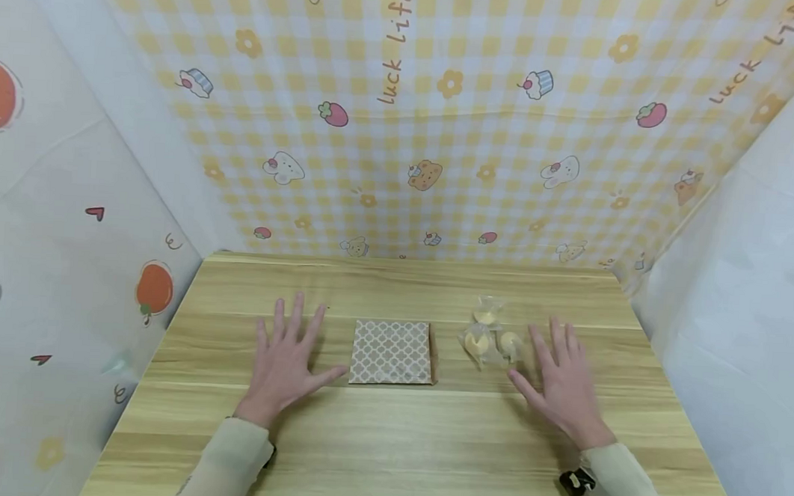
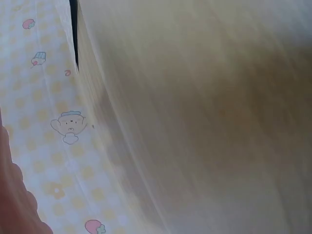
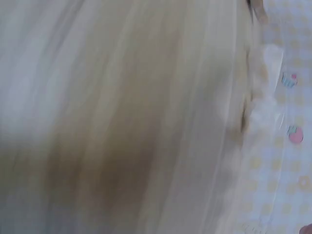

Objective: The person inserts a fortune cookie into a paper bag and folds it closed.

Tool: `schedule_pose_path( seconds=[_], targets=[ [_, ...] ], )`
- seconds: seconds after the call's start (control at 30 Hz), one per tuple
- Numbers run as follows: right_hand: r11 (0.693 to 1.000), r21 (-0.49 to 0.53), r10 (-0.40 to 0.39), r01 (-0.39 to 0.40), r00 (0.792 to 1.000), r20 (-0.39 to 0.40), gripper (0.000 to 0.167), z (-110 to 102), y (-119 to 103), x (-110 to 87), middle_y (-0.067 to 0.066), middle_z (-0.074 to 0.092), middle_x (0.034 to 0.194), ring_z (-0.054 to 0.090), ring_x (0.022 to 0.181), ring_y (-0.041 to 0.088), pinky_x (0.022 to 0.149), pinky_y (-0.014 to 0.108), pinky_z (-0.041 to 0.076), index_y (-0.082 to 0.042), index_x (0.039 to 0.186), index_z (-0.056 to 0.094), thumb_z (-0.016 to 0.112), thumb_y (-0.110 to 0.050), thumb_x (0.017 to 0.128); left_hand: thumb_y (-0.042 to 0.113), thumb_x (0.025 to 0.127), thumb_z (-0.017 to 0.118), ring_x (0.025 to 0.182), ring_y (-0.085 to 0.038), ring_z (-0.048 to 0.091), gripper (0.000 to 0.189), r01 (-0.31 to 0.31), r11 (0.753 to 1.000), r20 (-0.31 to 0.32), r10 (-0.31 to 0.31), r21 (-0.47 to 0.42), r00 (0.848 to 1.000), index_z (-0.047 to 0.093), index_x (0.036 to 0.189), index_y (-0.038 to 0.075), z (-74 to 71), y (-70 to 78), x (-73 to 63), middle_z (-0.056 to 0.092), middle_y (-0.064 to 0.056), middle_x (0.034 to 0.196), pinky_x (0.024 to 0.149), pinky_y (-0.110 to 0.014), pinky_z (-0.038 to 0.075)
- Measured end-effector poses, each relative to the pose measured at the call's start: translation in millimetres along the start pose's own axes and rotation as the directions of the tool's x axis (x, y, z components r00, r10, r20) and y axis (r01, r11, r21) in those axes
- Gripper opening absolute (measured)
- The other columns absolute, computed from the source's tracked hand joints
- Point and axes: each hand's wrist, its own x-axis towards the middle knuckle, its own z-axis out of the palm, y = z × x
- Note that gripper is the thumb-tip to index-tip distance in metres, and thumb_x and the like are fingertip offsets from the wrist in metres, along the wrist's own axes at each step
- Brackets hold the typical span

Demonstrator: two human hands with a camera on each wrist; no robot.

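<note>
In the head view, a flat patterned packet, grey-beige with a white lattice print and a brown right edge, lies mid-table. My left hand is to its left, fingers spread, the thumb tip close to the packet's edge. Right of the packet sit three small round yellowish pieces in clear wrappers. Beside them is my right hand, fingers spread and holding nothing. In the left wrist view, part of the left hand shows at the edge. The right wrist view catches the wrappers, blurred.
The wooden table meets a yellow checked cloth at the back. White cloths hang at the left and right. A black strap device sits on the right wrist.
</note>
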Motion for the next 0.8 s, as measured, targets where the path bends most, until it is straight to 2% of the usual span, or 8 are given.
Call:
schedule_pose_path(
  seconds=[0.1,0.23,0.4,0.53,0.67,0.8],
  targets=[
    [0.997,0.044,-0.061,0.062,0.998,-0.013,0.084,5,-13,7.4,0.032,0.028,0.166,0.028,0.147,0.063,0.120,0.073,0.022,-0.006,0.159,0.044,0.056,-0.064,0.099,0.085,0.080,0.062,0.158,-0.054,0.000,0.117,-0.003,1.000,0.016,0.003,-0.017,1.000,0.013,0.170,0.027,0.1,4.3,1.3,-0.003,-0.014,0.177,0.117,-0.082,0.010],
    [0.984,0.104,-0.143,0.142,0.990,0.003,0.079,12,-34,18.0,0.027,0.026,0.169,0.028,0.151,0.055,0.127,0.061,0.017,-0.004,0.159,0.043,0.048,-0.061,0.104,0.084,0.081,0.062,0.157,-0.056,0.002,0.117,-0.014,0.999,0.029,0.015,-0.033,0.999,0.011,0.171,0.028,0.8,11.3,3.1,-0.002,-0.016,0.176,0.116,-0.082,0.012],
    [0.963,0.129,-0.240,0.235,0.971,0.023,0.075,24,-61,30.0,0.023,0.028,0.169,0.029,0.154,0.047,0.121,0.065,0.028,-0.003,0.159,0.043,0.042,-0.058,0.108,0.084,0.082,0.061,0.157,-0.055,0.000,0.115,-0.024,0.997,0.040,0.027,-0.071,0.999,0.017,0.170,0.024,3.4,20.3,5.8,-0.009,-0.011,0.176,0.116,-0.082,0.013],
    [0.946,0.147,-0.297,0.288,0.954,0.044,0.069,35,-78,35.8,0.024,0.031,0.167,0.032,0.152,0.047,0.115,0.068,0.037,0.000,0.156,0.045,0.054,-0.046,0.106,0.084,0.083,0.060,0.158,-0.053,-0.002,0.114,-0.042,0.995,0.048,0.046,-0.088,0.998,0.020,0.170,0.022,8.6,28.6,8.6,-0.010,-0.010,0.176,0.115,-0.082,0.016],
    [0.933,0.163,-0.336,0.321,0.939,0.075,0.070,45,-91,39.9,0.026,0.034,0.165,0.036,0.149,0.049,0.115,0.065,0.038,0.004,0.154,0.047,0.070,-0.032,0.098,0.086,0.084,0.057,0.157,-0.055,0.003,0.113,-0.071,0.994,0.052,0.076,-0.088,0.996,0.019,0.170,0.023,13.4,38.0,11.5,-0.005,-0.013,0.177,0.115,-0.081,0.020],
    [0.926,0.150,-0.365,0.348,0.925,0.109,0.068,55,-99,43.2,0.027,0.039,0.162,0.041,0.147,0.048,0.117,0.060,0.039,0.005,0.152,0.049,0.072,-0.027,0.097,0.087,0.085,0.055,0.158,-0.053,0.005,0.112,-0.089,0.992,0.069,0.095,-0.091,0.993,0.018,0.170,0.024,16.3,46.7,13.0,0.004,-0.017,0.176,0.116,-0.079,0.022]
  ],
)
